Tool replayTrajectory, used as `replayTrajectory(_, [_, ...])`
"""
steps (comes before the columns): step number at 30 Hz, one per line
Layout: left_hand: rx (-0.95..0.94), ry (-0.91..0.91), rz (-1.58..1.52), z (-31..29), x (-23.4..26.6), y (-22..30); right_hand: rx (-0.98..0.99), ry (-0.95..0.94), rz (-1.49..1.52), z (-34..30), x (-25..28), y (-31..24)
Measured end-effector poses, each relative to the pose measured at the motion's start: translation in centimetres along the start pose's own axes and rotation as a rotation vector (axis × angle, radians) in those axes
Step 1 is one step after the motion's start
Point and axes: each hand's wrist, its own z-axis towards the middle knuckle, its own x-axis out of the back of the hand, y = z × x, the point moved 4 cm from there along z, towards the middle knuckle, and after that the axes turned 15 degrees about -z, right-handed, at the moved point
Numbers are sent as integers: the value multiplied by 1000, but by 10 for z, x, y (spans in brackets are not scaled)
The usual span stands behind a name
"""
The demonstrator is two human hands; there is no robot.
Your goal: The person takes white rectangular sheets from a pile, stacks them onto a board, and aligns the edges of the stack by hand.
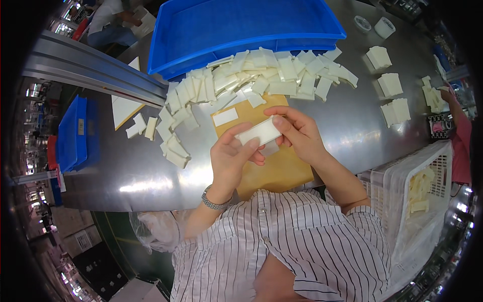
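Observation:
Between my two hands is a flat white rectangular plastic piece (260,132), tilted up to the right. My left hand (232,151) grips its left end, the thumb lying on its face. At the upper right corner, my right hand (301,132) pinches it between thumb and fingers. Both hands are above a brown paper sheet (274,173) on the metal table (151,171). On that sheet, left of the piece, lies a white rectangular label or card (225,117). A curved heap of similar cream-white plastic pieces (282,68) spreads beyond my hands and round to the left.
A large blue tray (246,45) stands behind the heap, with a metal post (100,68) at its left. Stacked white pieces (390,84) and tape rolls (385,27) sit at the right. A white plastic crate (402,186) is beside me; another person's arm (455,108) reaches in at far right.

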Motion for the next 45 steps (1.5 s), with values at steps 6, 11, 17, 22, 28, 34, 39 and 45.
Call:
replayTrajectory(6, [29,14,-20,2,-3,-2,192,-79,-121,-2,-2,6])
replayTrajectory(11, [24,-13,-7,4,-6,-5,174,-95,-43,-2,0,7])
replayTrajectory(17, [116,34,-95,5,1,-3,-33,-207,199,0,7,5])
replayTrajectory(22, [116,51,-103,2,3,-1,-13,-240,301,3,7,11])
replayTrajectory(28, [97,-18,-49,-2,3,-1,187,-164,-20,1,8,3])
replayTrajectory(34, [-551,-233,813,-7,-4,14,117,-185,9,3,12,8])
replayTrajectory(39, [-626,-212,887,-19,12,4,321,-224,-192,-5,17,18])
replayTrajectory(45, [-697,-252,1014,-27,16,-12,485,-231,-741,11,18,47])
